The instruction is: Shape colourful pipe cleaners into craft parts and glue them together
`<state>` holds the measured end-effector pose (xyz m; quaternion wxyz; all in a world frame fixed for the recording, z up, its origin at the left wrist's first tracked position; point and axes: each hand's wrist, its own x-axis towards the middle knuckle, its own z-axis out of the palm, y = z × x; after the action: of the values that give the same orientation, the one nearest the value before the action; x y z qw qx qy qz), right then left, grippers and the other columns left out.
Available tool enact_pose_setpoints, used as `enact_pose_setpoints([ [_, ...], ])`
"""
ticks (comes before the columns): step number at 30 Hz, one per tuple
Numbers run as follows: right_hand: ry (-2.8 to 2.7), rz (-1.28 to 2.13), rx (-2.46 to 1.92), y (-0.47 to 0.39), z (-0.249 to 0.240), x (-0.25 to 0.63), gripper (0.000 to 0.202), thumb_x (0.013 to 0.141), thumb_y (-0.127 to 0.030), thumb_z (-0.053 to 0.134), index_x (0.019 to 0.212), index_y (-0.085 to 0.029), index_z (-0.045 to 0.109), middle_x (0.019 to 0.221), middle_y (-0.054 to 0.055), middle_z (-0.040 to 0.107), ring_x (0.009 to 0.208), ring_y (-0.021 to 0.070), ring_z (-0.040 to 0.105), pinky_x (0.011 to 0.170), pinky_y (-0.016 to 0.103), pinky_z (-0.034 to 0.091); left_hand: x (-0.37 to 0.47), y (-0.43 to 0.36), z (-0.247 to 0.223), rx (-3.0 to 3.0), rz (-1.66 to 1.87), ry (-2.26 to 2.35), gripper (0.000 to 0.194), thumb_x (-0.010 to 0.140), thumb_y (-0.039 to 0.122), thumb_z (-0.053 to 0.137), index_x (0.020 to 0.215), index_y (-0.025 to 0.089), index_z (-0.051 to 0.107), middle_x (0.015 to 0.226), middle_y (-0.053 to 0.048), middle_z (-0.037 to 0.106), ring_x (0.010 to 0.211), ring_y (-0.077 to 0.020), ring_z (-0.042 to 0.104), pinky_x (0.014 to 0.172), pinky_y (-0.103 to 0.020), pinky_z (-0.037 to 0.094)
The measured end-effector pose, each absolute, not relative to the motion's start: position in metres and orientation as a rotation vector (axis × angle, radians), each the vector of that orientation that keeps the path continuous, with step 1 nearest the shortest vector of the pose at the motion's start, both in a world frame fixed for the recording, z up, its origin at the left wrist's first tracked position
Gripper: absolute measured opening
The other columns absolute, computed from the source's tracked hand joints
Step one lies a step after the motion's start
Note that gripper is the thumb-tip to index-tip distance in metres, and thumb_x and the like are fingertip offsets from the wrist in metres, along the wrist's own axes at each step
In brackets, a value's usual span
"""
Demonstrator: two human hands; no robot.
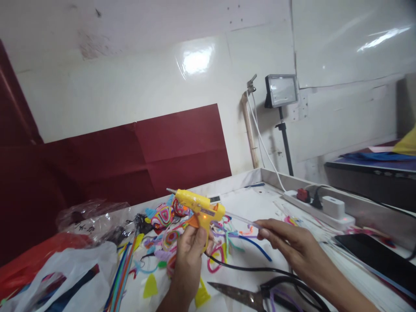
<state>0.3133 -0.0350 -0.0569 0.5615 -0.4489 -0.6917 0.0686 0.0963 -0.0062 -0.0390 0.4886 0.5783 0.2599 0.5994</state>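
My left hand (192, 247) is wrapped round the handle of a yellow hot glue gun (194, 201), held above the table with its metal nozzle pointing left. A small orange light glows on its body. From the back of the gun a clear glue stick (242, 219) sticks out, and my right hand (287, 240) pinches its far end between thumb and fingers. Beneath lie colourful pipe-cleaner shapes (161, 215) and loose pipe cleaners. A pair of scissors (238, 294) with dark handles rests in front, partly under the gun's black cord.
Plastic bags (94, 264) and a bundle of pipe cleaners (121, 273) lie at the left. On the right are a white power strip (312, 208) with plugs and a black phone (373, 255). A floodlight (282, 91) stands behind the table's raised edge.
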Motion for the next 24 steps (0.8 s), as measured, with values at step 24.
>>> enact_pose_setpoints([
  [24, -1.684, 0.164, -1.043, -0.0423, -0.0547, 0.3034, 0.029, 0.091, -0.038, 0.046, 0.083, -0.022, 0.068, 0.070, 0.000, 0.070, 0.061, 0.0133, 0.065, 0.057, 0.018, 0.050, 0.0957, -0.0089, -0.0371, 1.357, 1.483, 0.707, 0.031, 0.076, 0.045, 0.065, 0.070, 0.014, 0.060, 0.066, 0.000, 0.053, 0.052, -0.0081, 0.044, 0.054, -0.023, 0.033],
])
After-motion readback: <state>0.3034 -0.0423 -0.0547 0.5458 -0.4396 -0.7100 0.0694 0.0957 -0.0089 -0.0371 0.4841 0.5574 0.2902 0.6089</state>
